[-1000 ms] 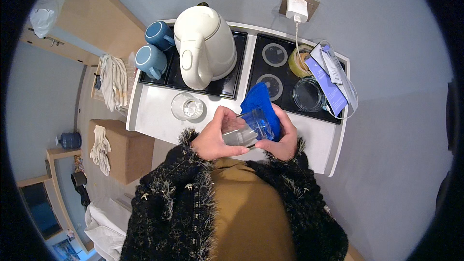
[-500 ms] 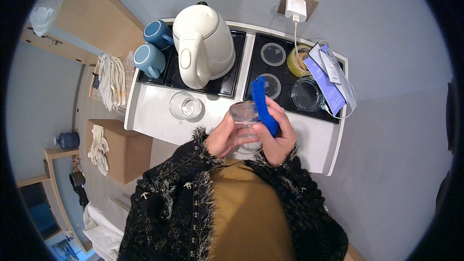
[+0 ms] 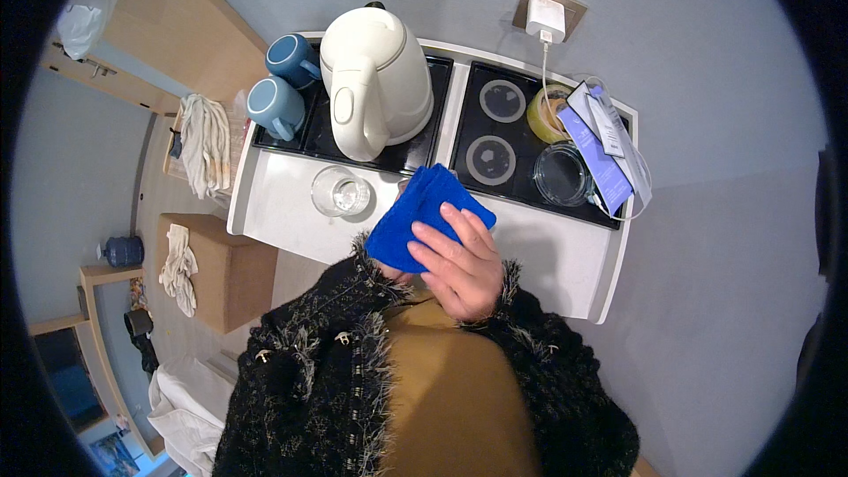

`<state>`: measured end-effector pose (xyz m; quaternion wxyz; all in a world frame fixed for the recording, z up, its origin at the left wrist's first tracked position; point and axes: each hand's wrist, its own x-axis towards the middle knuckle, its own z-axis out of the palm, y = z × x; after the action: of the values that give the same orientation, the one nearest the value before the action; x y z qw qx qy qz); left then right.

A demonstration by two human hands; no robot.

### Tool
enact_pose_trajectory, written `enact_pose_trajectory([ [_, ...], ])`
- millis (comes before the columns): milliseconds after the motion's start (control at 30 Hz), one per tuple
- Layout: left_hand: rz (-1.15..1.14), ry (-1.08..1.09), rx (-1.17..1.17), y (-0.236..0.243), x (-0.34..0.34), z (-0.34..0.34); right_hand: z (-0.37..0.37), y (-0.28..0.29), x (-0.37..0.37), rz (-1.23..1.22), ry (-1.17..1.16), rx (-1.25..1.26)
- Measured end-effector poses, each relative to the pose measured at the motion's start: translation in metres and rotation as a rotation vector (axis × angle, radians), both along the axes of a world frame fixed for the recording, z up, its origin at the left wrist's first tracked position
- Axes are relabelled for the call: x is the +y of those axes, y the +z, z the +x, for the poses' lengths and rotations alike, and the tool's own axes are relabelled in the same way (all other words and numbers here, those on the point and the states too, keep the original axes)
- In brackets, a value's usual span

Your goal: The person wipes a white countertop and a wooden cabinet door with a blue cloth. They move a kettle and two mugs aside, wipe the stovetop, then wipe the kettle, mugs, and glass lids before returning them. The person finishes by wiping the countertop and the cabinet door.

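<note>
A blue cloth (image 3: 408, 223) is spread in front of my body, over the near side of the white tray. My right hand (image 3: 459, 263) presses it from the right, fingers fairly straight and slightly apart on top. Most of my left hand (image 3: 394, 275) is hidden under the cloth; only a little skin shows along its lower edge. The clear glass that hand was gripping is covered too. Left of the cloth, a second clear glass (image 3: 340, 193) stands on the tray, apart from both hands.
Behind are a white electric kettle (image 3: 375, 79) and two blue mugs (image 3: 276, 106) on a black panel. To the right lie a glass bowl (image 3: 562, 174), a yellow tape roll (image 3: 549, 115), purple-and-white packets (image 3: 599, 155) and a charger (image 3: 545, 16) with cable. A brown box (image 3: 216, 269) stands at left.
The cloth, folded narrow at the glass's right side before, now lies spread over the glass and my left hand. My right hand has shifted left and down, its fingers now on top of the cloth.
</note>
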<state>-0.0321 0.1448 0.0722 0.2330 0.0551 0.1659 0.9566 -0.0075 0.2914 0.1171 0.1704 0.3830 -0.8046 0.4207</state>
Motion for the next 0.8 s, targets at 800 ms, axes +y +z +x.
enact_pose_trajectory([
  [800,-0.997,0.631,0.771,0.009,0.006,0.011,0.000,-0.032,0.007,-1.333,0.164,-1.351],
])
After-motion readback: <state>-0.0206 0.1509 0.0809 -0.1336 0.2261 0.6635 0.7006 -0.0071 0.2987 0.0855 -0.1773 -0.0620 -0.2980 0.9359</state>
